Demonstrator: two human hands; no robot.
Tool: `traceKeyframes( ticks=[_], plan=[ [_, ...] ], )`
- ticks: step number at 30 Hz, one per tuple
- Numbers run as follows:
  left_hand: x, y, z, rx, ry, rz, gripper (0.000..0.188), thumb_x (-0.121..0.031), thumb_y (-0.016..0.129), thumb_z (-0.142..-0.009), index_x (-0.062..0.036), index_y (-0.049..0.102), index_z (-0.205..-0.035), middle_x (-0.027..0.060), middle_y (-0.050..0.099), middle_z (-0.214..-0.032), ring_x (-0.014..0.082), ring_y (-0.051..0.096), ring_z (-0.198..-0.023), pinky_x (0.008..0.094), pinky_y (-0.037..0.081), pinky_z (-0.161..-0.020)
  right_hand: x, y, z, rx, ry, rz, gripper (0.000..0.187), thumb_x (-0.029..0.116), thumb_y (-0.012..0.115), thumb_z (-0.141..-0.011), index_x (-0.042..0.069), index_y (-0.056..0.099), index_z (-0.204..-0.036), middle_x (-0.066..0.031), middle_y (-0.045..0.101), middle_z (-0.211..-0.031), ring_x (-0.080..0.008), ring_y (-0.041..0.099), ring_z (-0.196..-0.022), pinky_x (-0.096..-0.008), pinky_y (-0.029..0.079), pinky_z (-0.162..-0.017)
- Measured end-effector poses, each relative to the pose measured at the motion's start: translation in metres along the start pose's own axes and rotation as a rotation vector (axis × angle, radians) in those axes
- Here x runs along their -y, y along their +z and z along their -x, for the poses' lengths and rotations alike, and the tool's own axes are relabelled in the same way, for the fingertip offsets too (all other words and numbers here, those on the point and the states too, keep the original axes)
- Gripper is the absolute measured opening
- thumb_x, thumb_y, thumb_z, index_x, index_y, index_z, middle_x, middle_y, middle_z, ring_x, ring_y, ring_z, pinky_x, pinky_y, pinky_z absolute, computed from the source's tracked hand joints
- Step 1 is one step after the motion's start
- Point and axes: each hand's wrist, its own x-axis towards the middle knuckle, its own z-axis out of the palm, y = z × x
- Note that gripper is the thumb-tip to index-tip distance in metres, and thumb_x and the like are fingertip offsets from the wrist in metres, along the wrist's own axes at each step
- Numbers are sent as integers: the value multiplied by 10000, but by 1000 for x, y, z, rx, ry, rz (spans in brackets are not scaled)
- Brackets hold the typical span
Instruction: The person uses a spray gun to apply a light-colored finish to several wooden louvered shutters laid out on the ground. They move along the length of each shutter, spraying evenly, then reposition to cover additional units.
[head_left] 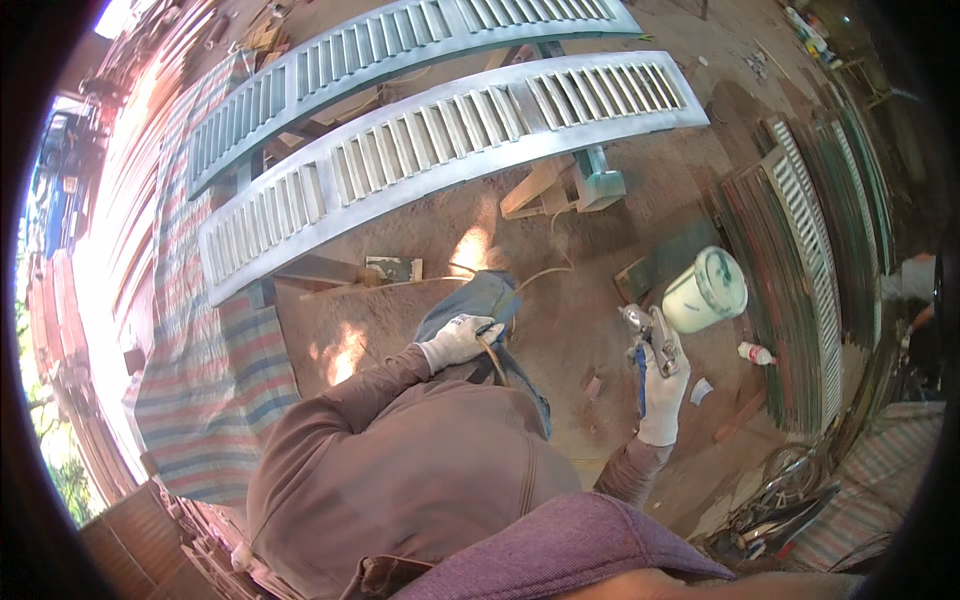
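My gloved right hand (664, 385) is closed around a metal spray gun (636, 320), with a blue part hanging beside the wrist. Just beyond the gun is a whitish, paint-stained bucket (692, 300); I cannot tell whether the two touch. At my waist, my gloved left hand (460, 340) grips a thin tan hose (492, 357), which runs down past my leg. In front of me, a long louvered shutter panel (420, 150), coated white to grey, lies across supports. A second louvered panel (370, 45) lies parallel behind it.
Stacked louvered panels and slats (815, 270) stand at the right. A small white bottle (757, 353) lies beside them. The trestle's block end (600, 188) juts out under the near panel. Hose (545, 272) trails over the dirt floor. Striped sheeting (215, 390) covers the left side.
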Motion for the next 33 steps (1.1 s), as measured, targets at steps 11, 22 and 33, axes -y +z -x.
traceKeyframes(
  ticks=[11,22,33],
  plan=[
    [-96,-27,-146,-89,276,-108,385,-425,538,-918,-62,661,-950,158,679,-870,352,648,-887,454,505,-793,83,36,-227,483,-656,534,471,108,735,-774,34,592,-1216,-175,653,-1015,-350,641,-903,-411,515,-789],
    [-110,-47,-181,-147,-4,118,421,-473,536,-917,-62,613,-967,183,667,-900,367,641,-865,458,503,-755,135,118,-400,379,-1065,769,401,241,731,-816,118,651,-1188,-114,693,-987,-282,662,-894,-383,519,-803],
    [-139,-38,-210,-374,-24,312,431,-474,558,-907,-46,605,-927,192,660,-870,369,637,-882,448,499,-764,161,74,-405,938,-826,657,410,172,763,-799,72,640,-1177,-132,694,-974,-289,664,-886,-382,510,-808]
  ],
)
